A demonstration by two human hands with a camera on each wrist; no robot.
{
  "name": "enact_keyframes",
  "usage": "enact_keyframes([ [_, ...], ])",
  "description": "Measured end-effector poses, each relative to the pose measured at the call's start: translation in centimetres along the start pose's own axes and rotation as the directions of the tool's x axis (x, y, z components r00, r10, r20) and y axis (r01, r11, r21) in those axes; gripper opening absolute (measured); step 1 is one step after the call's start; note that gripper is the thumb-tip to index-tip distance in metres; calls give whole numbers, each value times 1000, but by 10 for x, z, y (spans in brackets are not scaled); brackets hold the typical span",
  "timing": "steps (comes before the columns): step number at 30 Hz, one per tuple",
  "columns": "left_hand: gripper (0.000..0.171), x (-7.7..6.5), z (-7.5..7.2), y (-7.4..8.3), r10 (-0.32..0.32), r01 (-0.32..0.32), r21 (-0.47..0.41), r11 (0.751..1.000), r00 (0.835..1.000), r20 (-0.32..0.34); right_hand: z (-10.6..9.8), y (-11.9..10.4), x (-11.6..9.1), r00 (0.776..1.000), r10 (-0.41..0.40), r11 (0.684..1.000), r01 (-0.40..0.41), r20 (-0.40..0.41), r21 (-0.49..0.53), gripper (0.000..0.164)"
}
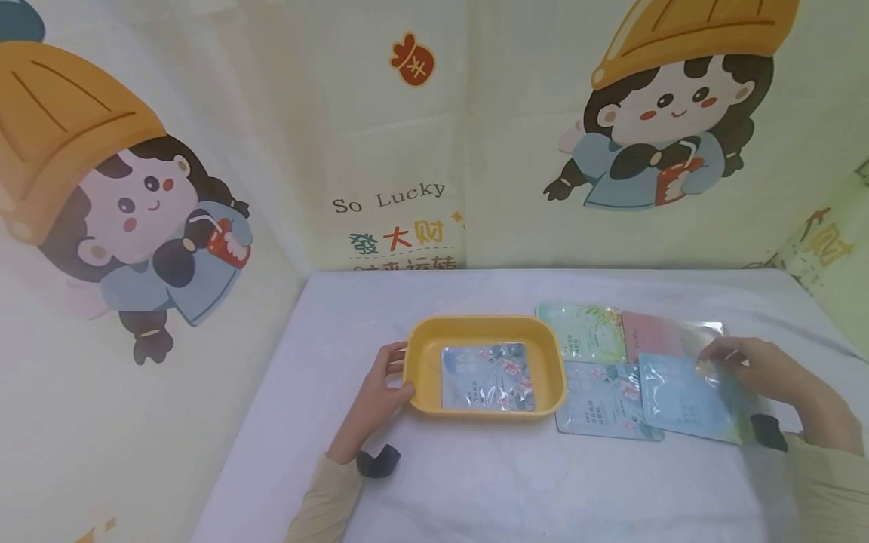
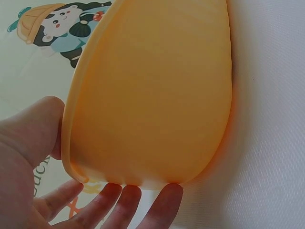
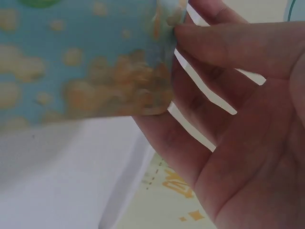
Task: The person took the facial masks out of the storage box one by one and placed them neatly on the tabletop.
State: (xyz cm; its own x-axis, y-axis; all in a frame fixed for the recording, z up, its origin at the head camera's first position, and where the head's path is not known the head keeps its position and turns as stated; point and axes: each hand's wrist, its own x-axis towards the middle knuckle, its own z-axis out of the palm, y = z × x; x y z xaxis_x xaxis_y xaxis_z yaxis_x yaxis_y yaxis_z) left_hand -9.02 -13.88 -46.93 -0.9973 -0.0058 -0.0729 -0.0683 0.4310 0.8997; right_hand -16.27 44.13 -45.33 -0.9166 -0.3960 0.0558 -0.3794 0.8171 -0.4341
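Observation:
At the left end of a yellow plastic tub (image 1: 417, 369), my left hand (image 1: 380, 385) grips the wall, thumb (image 2: 45, 126) at the rim and fingertips (image 2: 169, 193) on the outer side. Inside the tub a flat blue sachet (image 1: 485, 377) with pink flowers lies face up. My right hand (image 1: 767, 369) pinches the edge of a light-blue sachet (image 1: 686, 400) between thumb and fingers. In the right wrist view this sachet (image 3: 43, 76) shows pale dots and its rounded corner, with the thumb in front and fingers behind.
Beside the tub on the white-covered table (image 1: 475, 483) lie more flat sachets: a green one (image 1: 580, 332), a pink one (image 1: 652, 339) and a blue flowered one (image 1: 604, 403). The light-blue sachet overlaps some of them. A printed cream curtain (image 1: 516, 226) hangs behind the table.

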Motion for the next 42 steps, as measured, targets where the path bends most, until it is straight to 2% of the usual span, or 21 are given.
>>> enact_keyframes([
  [3, 67, 0, 0, 1, -2, 2, 8, 1000, 1000, -3, 0, 2, -1, 1000, 21, 1000, -21, 4, -7, 20],
  [6, 67, -1, 0, 1, -9, 9, 14, 1000, 1000, -6, 0, 2, -1, 997, 72, 997, -72, 43, 8, 13],
  [15, 67, 0, -1, 1, -8, 8, 15, 1000, 1000, -3, -2, -3, -1, 994, 109, 994, -109, 24, -10, 13],
  [19, 67, 0, -2, 1, -9, 9, 12, 1000, 1000, -7, -4, -11, 0, 984, 167, 986, -168, 62, 18, 24],
  [24, 67, 0, -2, 1, -20, 20, 13, 1000, 1000, -7, -3, -24, 3, 960, 250, 966, -256, 129, 39, 47],
  [30, 66, 1, -1, 1, -11, 11, 13, 1000, 1000, -7, 2, -38, 14, 977, 192, 980, -196, 92, 39, 43],
  [35, 66, 0, -1, 1, -5, 5, 1, 1000, 1000, -7, 4, -52, 22, 980, 178, 981, -185, 91, 66, 42],
  [42, 67, -1, 0, 3, -7, 7, 3, 1000, 1000, -3, 7, -72, 32, 996, 87, 994, -87, 10, 71, 39],
])
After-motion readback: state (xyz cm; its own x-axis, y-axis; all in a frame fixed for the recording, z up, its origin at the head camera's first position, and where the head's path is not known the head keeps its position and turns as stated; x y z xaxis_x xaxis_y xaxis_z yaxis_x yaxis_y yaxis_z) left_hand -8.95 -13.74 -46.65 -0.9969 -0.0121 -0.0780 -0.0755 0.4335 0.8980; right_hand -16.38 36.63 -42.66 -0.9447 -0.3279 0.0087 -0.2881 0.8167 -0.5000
